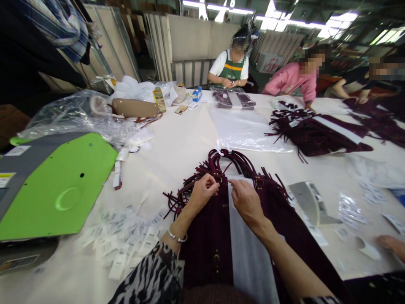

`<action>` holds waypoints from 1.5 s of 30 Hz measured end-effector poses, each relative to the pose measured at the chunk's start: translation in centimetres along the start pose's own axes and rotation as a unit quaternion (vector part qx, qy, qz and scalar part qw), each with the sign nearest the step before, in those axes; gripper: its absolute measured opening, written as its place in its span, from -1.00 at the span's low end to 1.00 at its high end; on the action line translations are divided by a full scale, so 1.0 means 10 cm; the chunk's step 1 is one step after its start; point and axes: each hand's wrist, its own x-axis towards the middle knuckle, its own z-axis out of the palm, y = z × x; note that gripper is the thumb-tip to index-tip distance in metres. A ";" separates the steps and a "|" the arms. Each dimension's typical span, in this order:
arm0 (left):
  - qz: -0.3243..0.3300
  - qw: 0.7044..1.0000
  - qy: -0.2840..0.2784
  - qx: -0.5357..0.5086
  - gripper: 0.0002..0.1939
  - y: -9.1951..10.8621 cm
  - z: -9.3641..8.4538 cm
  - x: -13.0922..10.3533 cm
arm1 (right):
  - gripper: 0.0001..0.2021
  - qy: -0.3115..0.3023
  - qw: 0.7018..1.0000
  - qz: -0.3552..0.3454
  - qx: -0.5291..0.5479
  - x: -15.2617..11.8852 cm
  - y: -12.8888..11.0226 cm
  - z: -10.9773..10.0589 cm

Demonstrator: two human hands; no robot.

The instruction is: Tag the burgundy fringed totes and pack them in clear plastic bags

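Lengthwise, the maroon garment (209, 236) runs away from both hands (202, 192).

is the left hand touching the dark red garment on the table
Touching. The head view shows the left hand pinching the top edge of the dark red garment, fingers closed on the fabric with no gap.

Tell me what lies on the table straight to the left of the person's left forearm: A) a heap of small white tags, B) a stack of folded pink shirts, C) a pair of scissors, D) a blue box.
A: a heap of small white tags is strewn on the table just left of the left hand, while both hands, the right hand too, work at the top edge of the dark maroon garment.
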 end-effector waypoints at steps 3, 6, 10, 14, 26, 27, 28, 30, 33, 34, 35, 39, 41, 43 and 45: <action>-0.028 0.999 -0.019 -0.024 -0.79 -0.06 0.12 0.00 | -0.73 0.000 0.997 -0.059 -0.039 0.03 -0.12 0.05; -0.045 0.998 -0.008 -0.049 -0.75 -0.12 0.14 -0.05 | -0.76 -0.005 0.998 -0.048 0.044 0.02 -0.25 0.17; -0.088 0.990 -0.002 -0.107 -0.70 -0.14 0.07 -0.08 | -0.65 -0.055 0.983 0.047 0.172 -0.01 -0.34 0.20; -0.097 0.981 0.008 -0.169 -0.65 -0.15 0.05 -0.08 | -0.60 -0.130 0.944 0.131 0.275 0.02 -0.34 0.10; -0.101 0.977 0.014 -0.186 -0.61 -0.21 0.04 -0.09 | -0.84 -0.024 0.975 0.061 0.212 0.03 -0.28 0.24; -0.109 0.974 0.014 -0.197 -0.60 -0.21 0.05 -0.09 | -0.84 -0.015 0.979 0.045 0.199 0.02 -0.27 0.25; -0.111 0.972 0.015 -0.205 -0.58 -0.20 0.05 -0.10 | -0.84 -0.007 0.981 0.040 0.189 0.01 -0.27 0.26; -0.109 0.971 0.020 -0.212 -0.57 -0.19 0.06 -0.10 | -0.84 0.010 0.983 0.053 0.175 0.00 -0.24 0.28; -0.113 0.969 0.027 -0.217 -0.57 -0.19 0.06 -0.11 | -0.82 0.027 0.988 0.038 0.149 -0.01 -0.21 0.31; -0.116 0.969 0.028 -0.218 -0.56 -0.19 0.06 -0.11 | -0.81 0.027 0.990 0.018 0.138 -0.01 -0.20 0.32; -0.119 0.968 0.029 -0.218 -0.56 -0.19 0.06 -0.11 | -0.80 0.027 0.991 -0.003 0.128 -0.01 -0.20 0.32; -0.113 0.975 0.025 -0.190 -0.58 -0.13 0.03 -0.11 | -0.79 0.025 0.993 -0.019 0.116 0.01 -0.19 0.29; -0.084 0.986 0.031 -0.138 -0.64 -0.07 0.00 -0.12 | -0.79 0.032 0.990 0.015 0.135 0.02 -0.19 0.26; -0.041 0.996 0.048 -0.066 -0.72 0.01 -0.02 -0.14 | -0.78 0.036 0.983 0.070 0.167 0.03 -0.20 0.24; 0.006 0.998 0.062 0.003 -0.78 0.09 -0.03 -0.16 | -0.76 0.030 0.973 0.114 0.198 0.05 -0.22 0.22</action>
